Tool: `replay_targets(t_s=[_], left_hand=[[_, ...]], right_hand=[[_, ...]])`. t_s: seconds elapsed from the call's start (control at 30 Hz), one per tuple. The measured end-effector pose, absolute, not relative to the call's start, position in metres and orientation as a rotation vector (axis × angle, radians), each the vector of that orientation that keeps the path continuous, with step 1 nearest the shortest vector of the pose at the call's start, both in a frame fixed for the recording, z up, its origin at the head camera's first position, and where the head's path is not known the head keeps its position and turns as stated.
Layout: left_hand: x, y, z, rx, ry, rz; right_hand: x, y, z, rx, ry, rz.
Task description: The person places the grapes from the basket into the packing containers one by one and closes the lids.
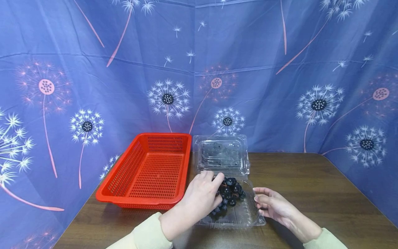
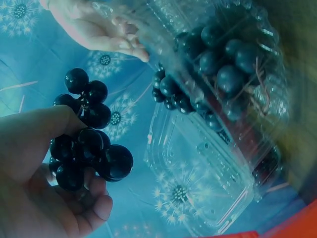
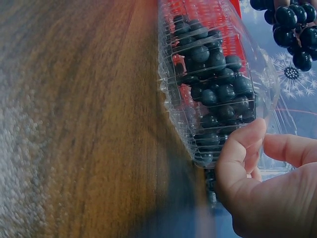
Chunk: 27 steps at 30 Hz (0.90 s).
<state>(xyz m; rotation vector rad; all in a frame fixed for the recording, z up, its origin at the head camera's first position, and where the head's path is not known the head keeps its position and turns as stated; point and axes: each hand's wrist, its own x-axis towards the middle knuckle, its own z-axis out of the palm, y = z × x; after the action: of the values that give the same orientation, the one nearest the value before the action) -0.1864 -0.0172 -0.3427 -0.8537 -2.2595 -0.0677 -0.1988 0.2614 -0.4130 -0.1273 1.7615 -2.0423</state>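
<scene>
In the left wrist view, my left hand point(image 2: 54, 168) grips a small bunch of dark grapes point(image 2: 91, 146) between thumb and fingers. It is held up, apart from the clear plastic box point(image 1: 245, 216). More dark grapes point(image 3: 215, 89) lie inside that box, visible through its wall in the right wrist view. Seen from the head, my left hand point(image 1: 200, 195) is over the box's left part and covers some of the fruit. My right hand point(image 1: 276, 209) pinches the box's right rim with thumb and fingers. The hinged lid point(image 1: 222, 154) stands raised behind.
A red perforated plastic basket point(image 1: 157, 174) sits on the left of the wooden table point(image 1: 326, 193), close beside the clear box. A blue curtain point(image 1: 264, 90) with dandelion prints hangs behind and at both sides of the table.
</scene>
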Motion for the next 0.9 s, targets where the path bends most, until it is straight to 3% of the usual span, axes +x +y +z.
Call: replay_targets(t_s=[0.9], left_hand=[[-0.183,0.011,-0.377,-0.85,-2.328,0.038]], right_hand=[[-0.2,0.26,-0.414,-0.099,1.774,-2.033]])
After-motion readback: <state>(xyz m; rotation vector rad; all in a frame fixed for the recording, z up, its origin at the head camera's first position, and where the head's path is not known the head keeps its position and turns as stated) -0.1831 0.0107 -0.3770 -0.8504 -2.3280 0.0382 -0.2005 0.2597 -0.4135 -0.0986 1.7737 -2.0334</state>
